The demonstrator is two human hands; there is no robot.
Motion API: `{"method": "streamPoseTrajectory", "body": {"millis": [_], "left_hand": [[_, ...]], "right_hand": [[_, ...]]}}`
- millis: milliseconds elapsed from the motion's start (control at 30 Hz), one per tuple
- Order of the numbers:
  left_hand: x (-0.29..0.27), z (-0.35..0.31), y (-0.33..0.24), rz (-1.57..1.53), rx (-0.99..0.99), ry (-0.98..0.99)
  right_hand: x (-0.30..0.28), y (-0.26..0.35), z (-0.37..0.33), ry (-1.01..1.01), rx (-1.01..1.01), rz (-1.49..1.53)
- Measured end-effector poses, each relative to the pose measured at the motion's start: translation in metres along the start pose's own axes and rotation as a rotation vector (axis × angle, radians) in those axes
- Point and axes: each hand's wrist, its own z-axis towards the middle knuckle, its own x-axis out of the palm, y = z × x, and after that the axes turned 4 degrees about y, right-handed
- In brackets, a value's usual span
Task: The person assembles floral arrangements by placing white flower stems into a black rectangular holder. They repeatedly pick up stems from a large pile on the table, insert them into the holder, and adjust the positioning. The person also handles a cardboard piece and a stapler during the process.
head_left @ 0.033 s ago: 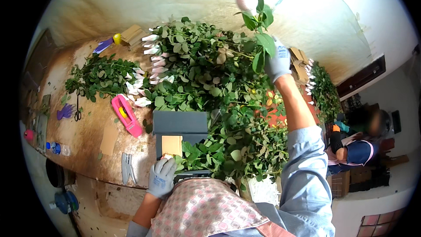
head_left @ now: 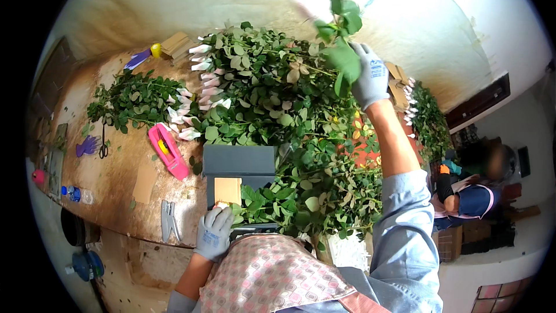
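My right hand (head_left: pixel 370 75), in a grey glove, is raised over the far right of the table, closed on a leafy rose stem (head_left: pixel 343 61). The stem's pale pink-white wrapped head (head_left: pixel 311 1) is blurred against the wall. Low at the front, my gloved left hand (head_left: pixel 214 233) curls round the pale head end of leafy rose stems (head_left: pixel 269 203); the fingers mostly hide it. Those stems lie on a dark grey stand (head_left: pixel 238 160), beside a small cardboard piece (head_left: pixel 227 190). Behind it is a big pile of roses (head_left: pixel 260 75), their wrapped heads at the left.
On the left lie a smaller rose bunch (head_left: pixel 136 101), a pink tape dispenser (head_left: pixel 168 152), a grey stapler (head_left: pixel 169 221), scissors (head_left: pixel 103 142), purple gloves (head_left: pixel 87 146) and a water bottle (head_left: pixel 75 194). More roses (head_left: pixel 428 117) lie far right, near another person (head_left: pixel 463 200).
The rose in my right hand has swung a little to the left and its head is more blurred. My left hand has stayed in place.
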Motion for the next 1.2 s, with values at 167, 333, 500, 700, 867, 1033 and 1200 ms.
{"method": "streamPoseTrajectory", "body": {"millis": [167,333,500,700,867,1033,1200], "left_hand": [[-0.001,-0.005,0.001,0.007,-0.024,0.015],[0.002,-0.013,0.001,0.019,-0.058,0.047],[0.000,-0.004,-0.003,-0.001,-0.050,0.040],[-0.009,-0.003,-0.005,0.015,-0.050,0.001],[-0.011,0.002,-0.004,-0.008,-0.044,-0.007],[-0.011,0.002,-0.003,0.008,-0.031,0.004],[-0.021,0.007,-0.004,0.053,-0.017,0.063]], "right_hand": [[-0.048,0.077,-0.022,0.273,-0.262,-0.320],[-0.035,0.149,-0.124,0.716,-0.390,-0.233],[0.049,0.162,-0.235,1.186,-0.207,-0.042],[0.050,0.166,-0.236,1.082,0.024,0.092],[0.020,0.201,-0.192,0.880,0.017,0.189],[0.089,0.257,-0.185,0.868,-0.212,0.324],[0.111,0.263,-0.193,0.994,-0.370,0.402]]}}
